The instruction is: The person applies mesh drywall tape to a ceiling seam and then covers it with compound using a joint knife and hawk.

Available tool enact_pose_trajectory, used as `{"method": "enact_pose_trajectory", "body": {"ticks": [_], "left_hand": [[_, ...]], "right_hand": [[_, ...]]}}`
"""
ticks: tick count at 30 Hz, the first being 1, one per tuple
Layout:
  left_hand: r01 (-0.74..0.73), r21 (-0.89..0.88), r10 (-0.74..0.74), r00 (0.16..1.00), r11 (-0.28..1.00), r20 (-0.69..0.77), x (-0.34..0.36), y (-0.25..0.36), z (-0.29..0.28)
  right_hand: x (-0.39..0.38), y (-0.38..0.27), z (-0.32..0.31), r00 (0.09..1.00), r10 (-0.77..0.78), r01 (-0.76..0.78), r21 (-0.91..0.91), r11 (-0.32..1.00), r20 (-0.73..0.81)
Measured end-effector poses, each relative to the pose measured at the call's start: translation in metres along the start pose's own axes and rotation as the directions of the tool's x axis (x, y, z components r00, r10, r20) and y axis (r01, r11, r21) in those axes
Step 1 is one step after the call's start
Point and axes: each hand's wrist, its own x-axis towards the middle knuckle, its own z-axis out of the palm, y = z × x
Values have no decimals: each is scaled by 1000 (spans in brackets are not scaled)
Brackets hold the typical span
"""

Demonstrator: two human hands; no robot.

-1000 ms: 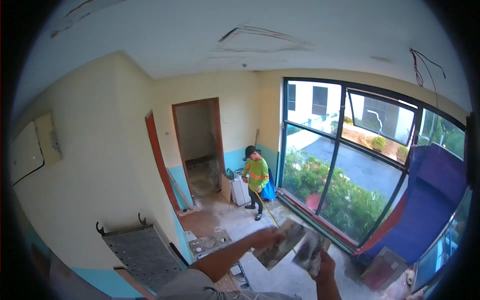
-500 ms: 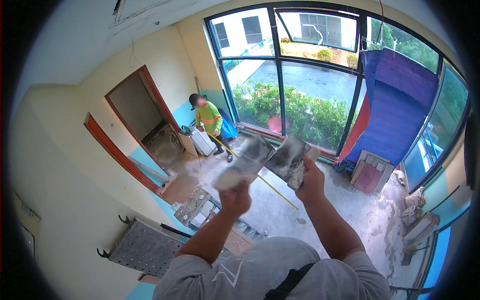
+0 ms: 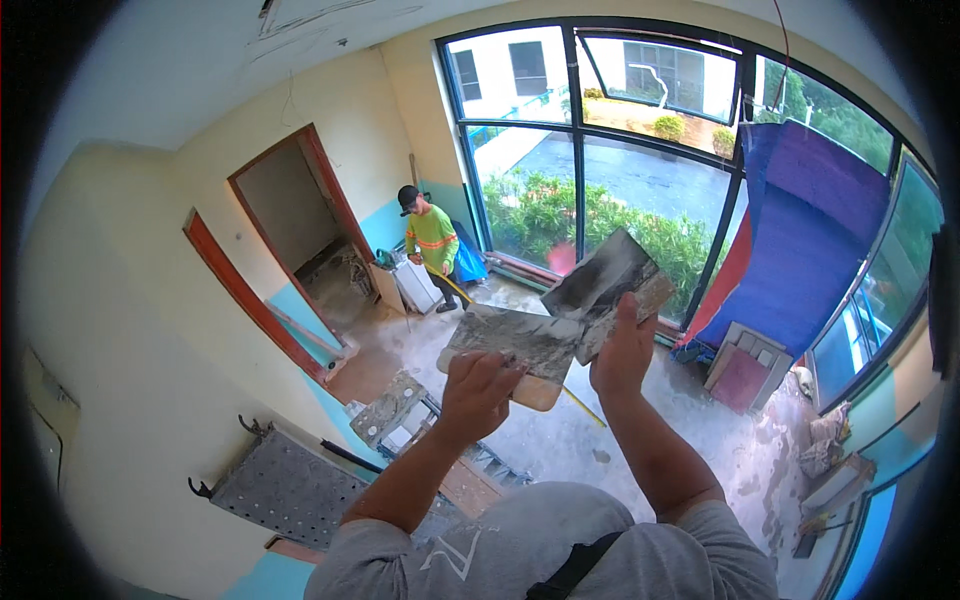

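In front of me, over the floor, both my hands hold up broad plastering blades. My left hand [image 3: 476, 396] grips one by its pale back edge; this left plastering blade [image 3: 525, 335] is a grey metal rectangle, smeared, lying nearly flat. My right hand [image 3: 622, 352] is wrapped round the other by its brownish edge. That right plastering blade [image 3: 603, 275] is tilted, with dark and whitish smears of filler on its face. The blades meet or overlap near their inner edges; whether they touch I cannot tell.
A person [image 3: 430, 240] in a yellow-green top stands beside leaning white panels [image 3: 418, 285]. A ladder-like platform [image 3: 395, 410] and a perforated grey plank [image 3: 285, 490] are at left. Blue sheeting [image 3: 815, 230] hangs by the windows, with boards [image 3: 745, 365] below it.
The left blade has swung right and flattened, its pale edge now toward me. The right blade has risen and turned. The view has shifted slightly.
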Motion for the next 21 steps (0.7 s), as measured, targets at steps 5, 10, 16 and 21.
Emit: {"method": "enact_pose_trajectory", "body": {"ticks": [5, 10, 16, 21], "left_hand": [[39, 16, -39, 999, 999, -34, 10, -9, -9], [587, -393, -697, 670, 708, -255, 31, -45, -36], [707, -680, -558, 491, -194, 669, 17, -103, -37], [852, -477, -411, 364, -215, 836, -17, -98, 4]], "right_hand": [[-36, -4, 14, 970, 28, 115, -554, 825, 243], [-37, 6, -14, 855, 427, -154, -642, 751, 294], [-27, 21, -39, 375, 877, -877, -191, 441, 301], [-29, 22, -38, 485, 834, -806, -237, 543, 263]]}}
